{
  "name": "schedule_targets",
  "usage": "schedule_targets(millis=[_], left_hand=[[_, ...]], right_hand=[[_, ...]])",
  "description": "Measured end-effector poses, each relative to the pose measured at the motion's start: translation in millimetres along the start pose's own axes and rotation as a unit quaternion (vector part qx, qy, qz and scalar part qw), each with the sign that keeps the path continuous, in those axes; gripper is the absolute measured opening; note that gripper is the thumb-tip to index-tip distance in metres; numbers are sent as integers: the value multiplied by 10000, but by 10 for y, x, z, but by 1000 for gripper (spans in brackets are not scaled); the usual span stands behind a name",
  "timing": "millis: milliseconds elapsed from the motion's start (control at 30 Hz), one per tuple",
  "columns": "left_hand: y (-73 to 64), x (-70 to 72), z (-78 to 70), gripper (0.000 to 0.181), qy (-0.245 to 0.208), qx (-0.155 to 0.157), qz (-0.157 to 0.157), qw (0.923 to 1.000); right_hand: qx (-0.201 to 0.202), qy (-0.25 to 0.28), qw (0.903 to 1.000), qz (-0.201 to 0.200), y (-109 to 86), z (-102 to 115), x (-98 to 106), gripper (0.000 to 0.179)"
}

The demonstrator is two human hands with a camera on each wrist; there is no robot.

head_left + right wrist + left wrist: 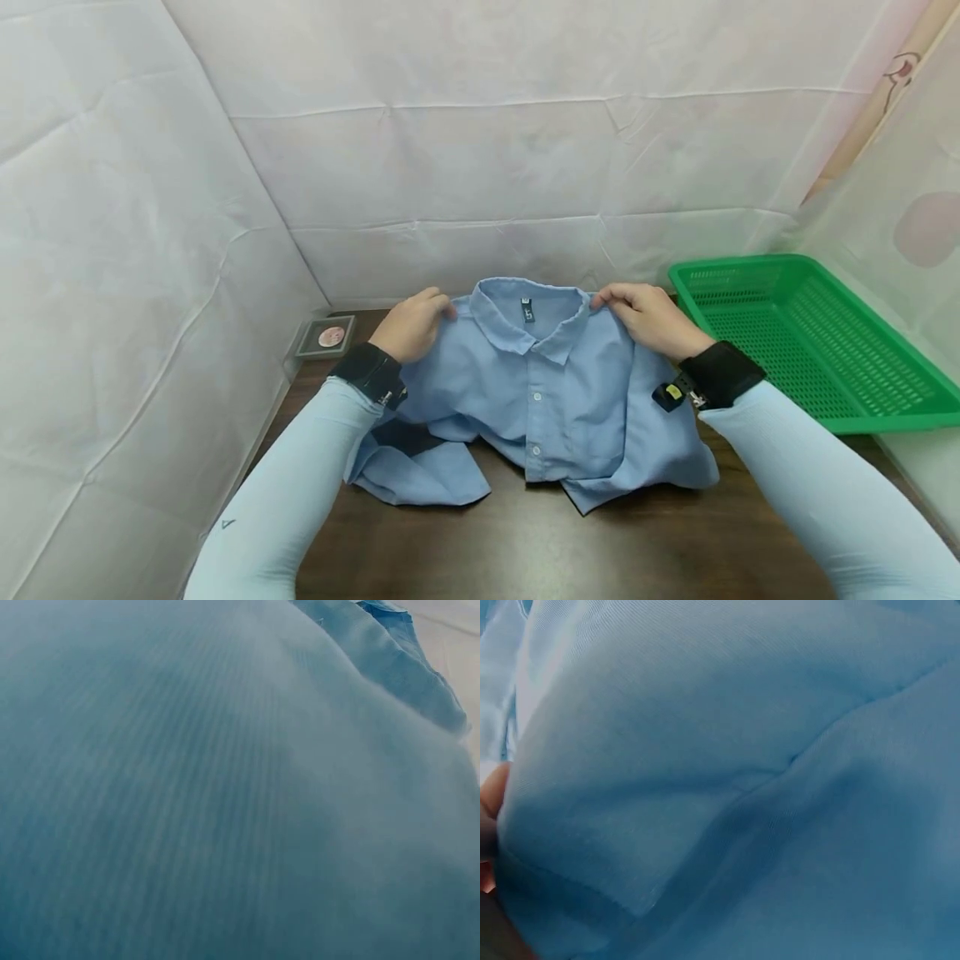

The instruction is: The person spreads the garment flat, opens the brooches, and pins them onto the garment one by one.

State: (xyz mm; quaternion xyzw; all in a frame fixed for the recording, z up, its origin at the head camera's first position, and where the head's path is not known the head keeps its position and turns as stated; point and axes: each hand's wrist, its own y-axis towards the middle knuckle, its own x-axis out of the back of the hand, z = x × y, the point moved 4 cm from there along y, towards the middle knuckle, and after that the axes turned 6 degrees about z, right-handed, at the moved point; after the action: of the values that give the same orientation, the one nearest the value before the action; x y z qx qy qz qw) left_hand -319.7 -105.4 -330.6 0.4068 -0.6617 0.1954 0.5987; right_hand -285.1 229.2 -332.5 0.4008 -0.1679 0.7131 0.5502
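A light blue button-up shirt [502, 392] faces front side up at the far part of the table, its collar toward the back wall. Inside the collar a small dark label shows. My left hand [415, 323] pinches the shirt at the shoulder left of the collar. At the other shoulder, close beside the collar, my right hand [651, 317] pinches the cloth. The lower part of the shirt sags in folds, with one sleeve bent forward at left. Shirt cloth [727, 787] fills most of the left wrist view, fingertips at its left edge; cloth [225, 795] also covers the right wrist view.
A green plastic basket [840, 421] stands at the right, close to my right forearm. In the back left corner sits a small grey square dish [306, 346] with a round pink piece in it. White sheeting [525, 167] hangs behind and beside the dark wooden table [525, 550].
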Motion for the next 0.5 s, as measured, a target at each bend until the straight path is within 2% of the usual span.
schedule_targets(millis=[200, 333, 500], left_hand=[[181, -160, 83, 22, 193, 461, 474, 9976], [284, -320, 160, 36, 273, 554, 526, 9967], [432, -542, 215, 55, 389, 647, 527, 9957]], right_hand=[[-389, 98, 9983, 414, 154, -150, -82, 28], [-557, -45, 9965, 619, 216, -262, -126, 32], [-654, -178, 9956, 654, 271, -389, -158, 34]])
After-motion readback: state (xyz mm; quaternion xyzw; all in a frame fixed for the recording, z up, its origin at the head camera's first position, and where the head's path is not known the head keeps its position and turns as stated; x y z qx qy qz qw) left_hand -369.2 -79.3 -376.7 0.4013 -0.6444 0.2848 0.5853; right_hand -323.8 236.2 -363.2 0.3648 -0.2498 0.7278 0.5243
